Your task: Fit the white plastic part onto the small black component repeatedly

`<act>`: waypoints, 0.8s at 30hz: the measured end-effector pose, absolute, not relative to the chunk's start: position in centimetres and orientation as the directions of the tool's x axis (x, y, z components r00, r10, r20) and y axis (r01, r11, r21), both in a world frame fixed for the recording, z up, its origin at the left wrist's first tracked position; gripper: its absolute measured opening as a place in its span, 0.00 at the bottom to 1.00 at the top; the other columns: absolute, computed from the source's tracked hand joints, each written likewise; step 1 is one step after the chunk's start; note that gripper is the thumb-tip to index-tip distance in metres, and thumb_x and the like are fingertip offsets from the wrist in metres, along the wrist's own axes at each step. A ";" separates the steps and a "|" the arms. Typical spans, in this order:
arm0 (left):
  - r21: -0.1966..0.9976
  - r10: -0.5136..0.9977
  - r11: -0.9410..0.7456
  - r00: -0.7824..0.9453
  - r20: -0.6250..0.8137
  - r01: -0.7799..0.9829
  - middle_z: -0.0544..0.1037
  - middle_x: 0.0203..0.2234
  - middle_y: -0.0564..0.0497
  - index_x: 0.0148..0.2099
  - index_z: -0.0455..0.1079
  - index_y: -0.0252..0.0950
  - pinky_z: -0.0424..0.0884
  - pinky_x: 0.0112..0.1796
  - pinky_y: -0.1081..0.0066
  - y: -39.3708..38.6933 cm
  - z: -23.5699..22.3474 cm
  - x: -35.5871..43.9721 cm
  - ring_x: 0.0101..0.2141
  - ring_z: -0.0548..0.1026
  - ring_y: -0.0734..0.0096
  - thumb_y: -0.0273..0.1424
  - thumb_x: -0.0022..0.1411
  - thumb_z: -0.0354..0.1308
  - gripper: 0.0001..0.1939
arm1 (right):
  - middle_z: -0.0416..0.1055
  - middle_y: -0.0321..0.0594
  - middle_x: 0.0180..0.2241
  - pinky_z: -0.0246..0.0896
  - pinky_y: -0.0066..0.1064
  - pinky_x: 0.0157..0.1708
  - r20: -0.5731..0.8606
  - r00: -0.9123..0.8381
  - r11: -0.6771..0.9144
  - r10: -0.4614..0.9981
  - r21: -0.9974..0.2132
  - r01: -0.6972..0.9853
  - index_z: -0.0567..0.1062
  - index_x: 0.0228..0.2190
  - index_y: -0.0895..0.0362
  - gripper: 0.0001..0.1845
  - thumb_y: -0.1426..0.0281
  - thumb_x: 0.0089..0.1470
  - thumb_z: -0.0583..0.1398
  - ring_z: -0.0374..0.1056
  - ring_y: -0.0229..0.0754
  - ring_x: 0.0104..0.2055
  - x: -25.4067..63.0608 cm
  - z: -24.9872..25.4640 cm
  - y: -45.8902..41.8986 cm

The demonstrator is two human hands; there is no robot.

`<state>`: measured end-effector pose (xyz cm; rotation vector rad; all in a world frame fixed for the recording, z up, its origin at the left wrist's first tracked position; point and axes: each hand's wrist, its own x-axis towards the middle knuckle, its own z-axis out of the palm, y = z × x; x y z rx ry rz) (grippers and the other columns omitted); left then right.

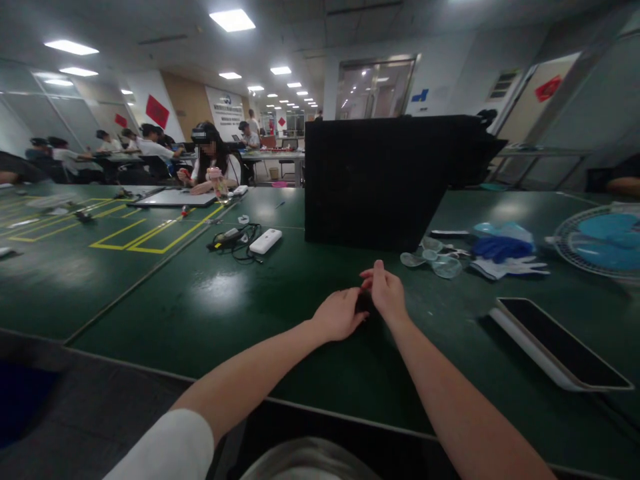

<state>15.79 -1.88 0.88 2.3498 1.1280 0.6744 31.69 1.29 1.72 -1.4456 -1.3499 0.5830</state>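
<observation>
My left hand [340,313] rests on the green table [270,303], its thumb and fingers apart around a dark gap. Just to its right, my right hand [387,291] is turned on its side, thumb up and fingers reaching toward the left fingertips. The two hands meet or nearly meet at the fingers; exact contact is unclear. I see nothing held in either one. Beyond them stands a large black box-like thing [370,183], its back or side facing me.
Left lie a white device [266,241] and a black adapter with cables [227,239]. Right are clear goggles [447,267], blue and white gloves [503,250], a dark-screened device [560,343] and a round fan [600,240]. Across the table sits a person [225,167] with headgear.
</observation>
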 end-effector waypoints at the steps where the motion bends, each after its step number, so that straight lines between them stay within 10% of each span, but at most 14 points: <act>1: 0.609 0.807 -0.560 0.535 0.248 0.562 0.74 0.54 0.40 0.61 0.61 0.37 0.70 0.55 0.52 -1.9 1.0 15.5 0.54 0.73 0.53 0.39 0.66 0.57 0.24 | 0.75 0.44 0.24 0.65 0.35 0.31 0.289 0.249 0.166 0.924 -0.892 0.421 0.79 0.31 0.57 0.43 0.34 0.57 0.43 0.72 0.46 0.29 31.6 1.8 1.3; 12: 0.831 0.926 -0.298 -0.068 0.371 0.469 0.74 0.50 0.44 0.63 0.57 0.38 0.71 0.50 0.63 2.1 0.6 5.4 0.48 0.75 0.64 0.39 0.71 0.51 0.22 | 0.75 0.44 0.48 0.64 0.39 0.43 0.243 -0.389 0.458 0.889 -0.500 0.735 0.79 0.47 0.50 0.23 0.51 0.55 0.63 0.70 0.51 0.49 28.0 2.7 -2.0; 24: 0.642 0.911 -0.389 0.377 0.164 0.661 0.78 0.48 0.48 0.61 0.60 0.44 0.73 0.47 0.61 -0.9 0.6 6.2 0.45 0.78 0.59 0.33 0.63 0.59 0.24 | 0.77 0.42 0.43 0.65 0.41 0.45 0.455 -0.381 0.578 0.805 -0.457 0.676 0.78 0.41 0.51 0.10 0.63 0.62 0.59 0.71 0.47 0.46 28.4 4.1 -2.2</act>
